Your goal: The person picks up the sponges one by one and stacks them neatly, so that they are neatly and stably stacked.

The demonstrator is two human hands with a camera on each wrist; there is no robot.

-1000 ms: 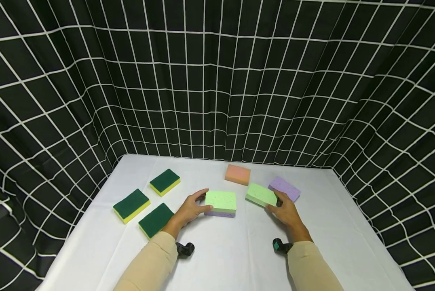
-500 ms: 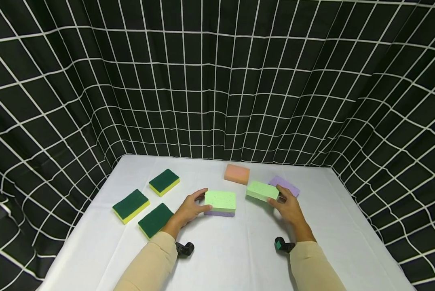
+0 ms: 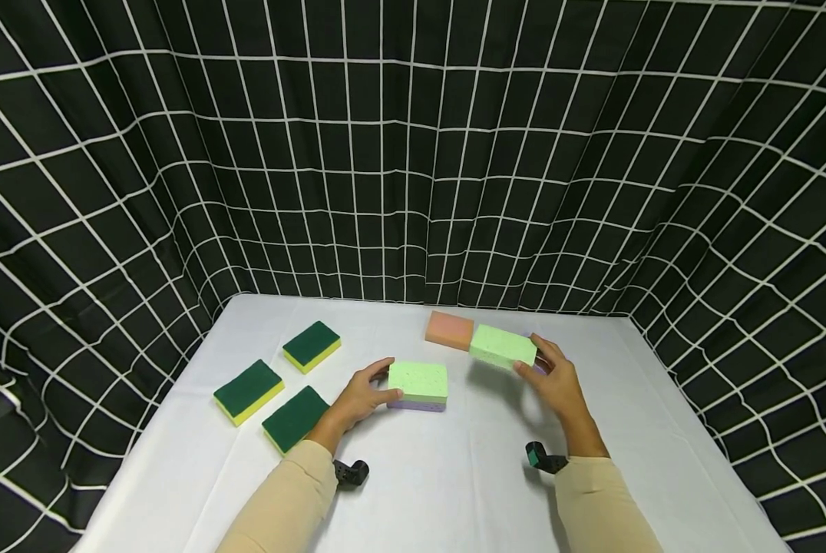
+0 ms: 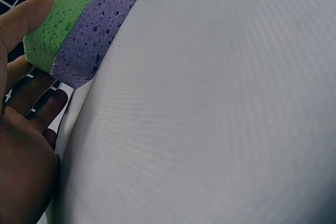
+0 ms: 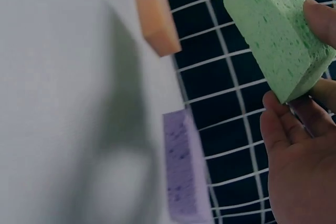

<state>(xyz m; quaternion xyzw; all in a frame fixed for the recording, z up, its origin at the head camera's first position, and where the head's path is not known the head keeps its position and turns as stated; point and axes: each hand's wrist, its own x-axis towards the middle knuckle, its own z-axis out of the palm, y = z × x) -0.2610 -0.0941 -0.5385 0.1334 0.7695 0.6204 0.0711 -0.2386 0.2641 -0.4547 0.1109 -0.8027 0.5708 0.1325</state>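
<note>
Green sponge (image 3: 501, 347) raised | greens (image 3: 418, 376) 2 | purples (image 5: 180, 166) 2 | orange (image 3: 450, 330) 1 | scourers (image 3: 248, 386) 3

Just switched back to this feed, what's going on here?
A person's right hand holds a green sponge up off a white table. The left hand pinches one end of a second green sponge, which sits on a purple sponge. An orange sponge and another purple sponge lie farther back; three green-and-yellow sponges lie to the left.
</note>
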